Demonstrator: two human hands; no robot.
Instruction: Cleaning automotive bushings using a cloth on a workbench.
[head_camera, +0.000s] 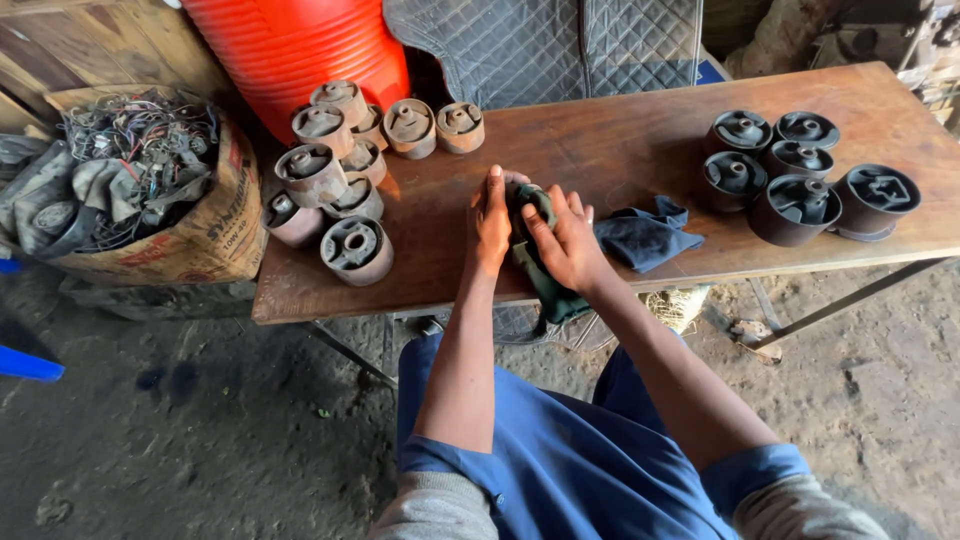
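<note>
Dirt floor (200, 420) under a worn wooden table (620, 150), workshop clutter all round. My left hand (490, 225) sits near table centre, fingers straight and together, pointing to 12 o'clock, palm pressed flat against the side of a dark green rag (545, 280). My right hand (565, 240) is just at 3 o'clock of the left, fingers curled down over the rag, gripping it from above. Rag is bunched between both hands and trails toward 6 o'clock over the table's near edge. Something seems wrapped inside the rag, but it's covered, can't tell what.

Dark blue cloth (645, 235) lies crumpled at 3 o'clock of my right hand, just beside it, not held.

Rusty round bushings (340, 175), brown metal cylinders with rubber cores, are clustered at 10 o'clock of my hands, well apart from them, some stacked, one lying nearest the front edge. Black round bushings (800, 170), same shape but dark and clean-looking, are grouped at 2 o'clock near the table's right end, well apart too.

Orange ribbed barrel (295, 45) stands at 11 o'clock behind the rusty pile. Quilted grey mat (560, 40) hangs at 12 o'clock behind the table. Cardboard box (195, 235) full of tangled wires sits on the floor at 9 o'clock. My blue workwear and grey sleeves show at 6 o'clock.
</note>
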